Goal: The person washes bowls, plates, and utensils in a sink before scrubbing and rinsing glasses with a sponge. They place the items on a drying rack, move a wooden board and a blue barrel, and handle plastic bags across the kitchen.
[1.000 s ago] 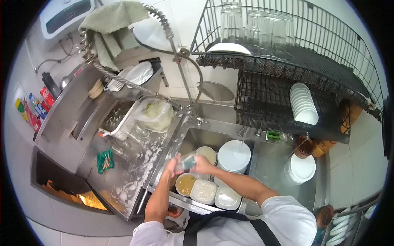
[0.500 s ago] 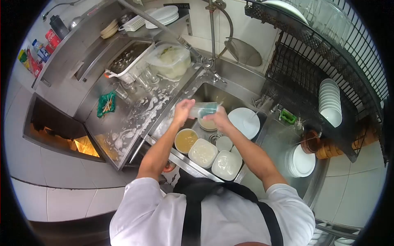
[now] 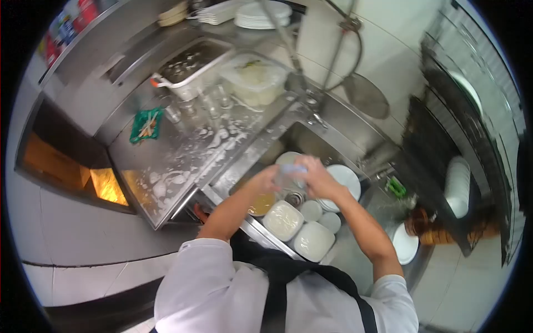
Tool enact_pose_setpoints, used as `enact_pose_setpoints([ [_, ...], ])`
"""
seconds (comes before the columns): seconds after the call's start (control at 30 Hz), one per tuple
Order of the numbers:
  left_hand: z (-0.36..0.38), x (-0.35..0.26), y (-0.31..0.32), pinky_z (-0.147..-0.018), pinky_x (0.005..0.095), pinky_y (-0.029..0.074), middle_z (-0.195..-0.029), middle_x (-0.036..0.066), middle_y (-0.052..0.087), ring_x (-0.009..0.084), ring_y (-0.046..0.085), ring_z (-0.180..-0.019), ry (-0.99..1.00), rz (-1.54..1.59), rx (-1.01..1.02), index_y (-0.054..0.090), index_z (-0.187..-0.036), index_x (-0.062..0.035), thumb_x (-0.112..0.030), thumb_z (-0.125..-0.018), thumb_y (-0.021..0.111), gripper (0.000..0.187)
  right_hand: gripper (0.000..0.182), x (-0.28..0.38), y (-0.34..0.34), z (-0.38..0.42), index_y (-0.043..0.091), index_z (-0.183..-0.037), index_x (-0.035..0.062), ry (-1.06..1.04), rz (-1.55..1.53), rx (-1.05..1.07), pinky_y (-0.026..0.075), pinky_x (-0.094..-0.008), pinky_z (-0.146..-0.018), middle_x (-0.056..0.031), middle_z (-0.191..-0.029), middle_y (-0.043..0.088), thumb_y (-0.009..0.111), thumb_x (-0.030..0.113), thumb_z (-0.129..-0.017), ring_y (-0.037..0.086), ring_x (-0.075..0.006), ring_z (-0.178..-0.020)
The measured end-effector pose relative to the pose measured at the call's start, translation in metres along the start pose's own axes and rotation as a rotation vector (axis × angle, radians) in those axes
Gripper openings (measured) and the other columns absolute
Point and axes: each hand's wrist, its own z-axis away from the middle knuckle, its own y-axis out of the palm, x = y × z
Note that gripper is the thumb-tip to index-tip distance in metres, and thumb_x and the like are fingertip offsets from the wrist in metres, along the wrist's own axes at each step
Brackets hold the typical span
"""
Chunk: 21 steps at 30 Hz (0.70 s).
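Over the sink (image 3: 222, 188), my left hand (image 3: 265, 180) is closed around one side of a clear drinking glass (image 3: 288, 174), smeared by motion. At the glass's other side is my right hand (image 3: 317, 176), its fingers curled against it. Whether anything is inside the glass cannot be made out. Below my hands sit a bowl of yellowish liquid (image 3: 260, 206), partly hidden by my left forearm, and two squarish white bowls (image 3: 283, 220) (image 3: 313, 242) with cloudy liquid. White plates (image 3: 345, 178) lie under my right wrist, near small round dishes (image 3: 311, 211).
Left of the sink, a soapy steel counter (image 3: 183, 161) holds several upright glasses (image 3: 211, 105), a green packet (image 3: 146, 125), a tub of cutlery (image 3: 191, 66) and a clear plastic container (image 3: 254, 77). A dish rack (image 3: 444, 139) hangs at right above stacked bowls (image 3: 458, 186).
The glass has turned from lying sideways between my hands, with something greenish inside, to a tilted, blurred pose closer to me. My hands have come closer together. The head view has shifted.
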Motion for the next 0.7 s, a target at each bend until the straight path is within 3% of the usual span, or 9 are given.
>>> enact_pose_setpoints([
  [0.03,0.003,-0.063,0.014,-0.069,0.0417,0.054,-0.102,0.014,0.065,0.0322,0.064,-0.083,-0.649,0.394,-0.088,0.061,-0.111,-0.0077,-0.030,-0.086,0.062,0.034,0.051,0.004,0.007,-0.009,0.068,-0.107,0.0092,-0.109,0.054,0.128,0.050,-0.0416,-0.092,-0.0135,-0.111,0.062,0.073,-0.003,-0.058,0.056,-0.0356,-0.110],
  [0.07,0.010,-0.101,0.011,-0.075,0.0430,0.053,-0.107,0.014,0.064,0.0323,0.063,-0.091,-0.638,0.411,-0.184,0.061,-0.111,-0.0071,-0.026,-0.084,0.064,0.033,0.045,-0.008,0.014,-0.014,0.067,-0.110,0.0081,-0.152,0.030,0.077,0.052,-0.0408,-0.090,-0.0111,-0.113,0.064,0.072,-0.002,-0.067,0.060,-0.0324,-0.109],
  [0.13,0.018,-0.143,-0.003,-0.086,0.0457,0.050,-0.117,0.015,0.060,0.0326,0.059,-0.106,-0.612,0.452,-0.364,0.060,-0.111,-0.0061,-0.018,-0.082,0.068,0.033,0.040,-0.046,0.033,-0.032,0.066,-0.111,0.0079,0.376,-0.298,0.030,0.055,-0.0389,-0.085,-0.0096,-0.117,0.064,0.074,0.003,-0.073,0.063,-0.0292,-0.106],
  [0.27,0.052,-0.143,-0.046,-0.095,0.0446,0.045,-0.119,0.018,0.057,0.0335,0.055,-0.113,0.655,-0.385,-0.516,0.052,-0.115,-0.0045,-0.021,-0.084,0.072,0.041,0.031,-0.047,0.067,-0.088,0.067,-0.109,0.0081,0.901,-0.889,0.066,0.057,-0.0383,-0.077,-0.0085,-0.108,0.067,0.075,0.016,-0.080,0.066,-0.0246,-0.095],
  [0.37,0.071,-0.110,-0.094,-0.100,0.0429,0.043,-0.124,0.019,0.055,0.0374,0.053,-0.118,0.729,-0.526,-0.483,0.047,-0.120,-0.0050,-0.021,-0.078,0.079,0.056,0.029,-0.047,0.078,-0.131,0.069,-0.106,0.0083,1.155,-1.304,0.080,0.056,-0.0387,-0.072,-0.0083,-0.098,0.071,0.075,0.025,-0.084,0.068,-0.0217,-0.086],
  [0.5,0.085,-0.132,-0.147,-0.102,0.0427,0.041,-0.127,0.018,0.053,0.0341,0.052,-0.121,0.076,-0.293,-0.432,0.039,-0.134,-0.0069,-0.011,-0.064,0.086,0.084,0.046,-0.036,0.100,-0.237,0.066,-0.108,0.0013,0.645,-0.431,0.279,0.055,-0.0400,-0.075,-0.0102,-0.095,0.071,0.071,0.041,-0.085,0.069,-0.0275,-0.088],
  [0.53,0.080,-0.103,-0.160,-0.098,0.0419,0.044,-0.121,0.019,0.058,0.0354,0.056,-0.116,0.127,-0.270,-0.547,0.042,-0.127,-0.0030,-0.011,-0.062,0.085,0.078,0.052,-0.052,0.114,-0.263,0.065,-0.107,-0.0012,0.400,-0.356,0.186,0.054,-0.0406,-0.077,-0.0120,-0.095,0.071,0.069,0.046,-0.086,0.070,-0.0314,-0.089],
  [0.6,0.090,-0.090,-0.185,-0.097,0.0410,0.044,-0.118,0.017,0.057,0.0327,0.056,-0.114,0.159,-0.147,-0.835,0.043,-0.126,-0.0022,-0.013,-0.061,0.086,0.079,0.051,-0.097,0.121,-0.322,0.064,-0.106,-0.0010,0.475,0.070,-0.145,0.052,-0.0441,-0.082,-0.0195,-0.092,0.071,0.065,0.046,-0.088,0.068,-0.0391,-0.091],
  [0.7,0.121,-0.046,-0.247,-0.100,0.0395,0.040,-0.115,0.015,0.054,0.0289,0.052,-0.112,0.140,-0.227,-1.216,0.045,-0.126,-0.0005,-0.015,-0.060,0.087,0.079,0.048,-0.166,0.107,-0.381,0.056,-0.127,0.0065,0.503,0.242,-0.199,0.047,-0.0482,-0.094,-0.0278,-0.123,0.058,0.061,0.035,-0.088,0.056,-0.0441,-0.114],
])
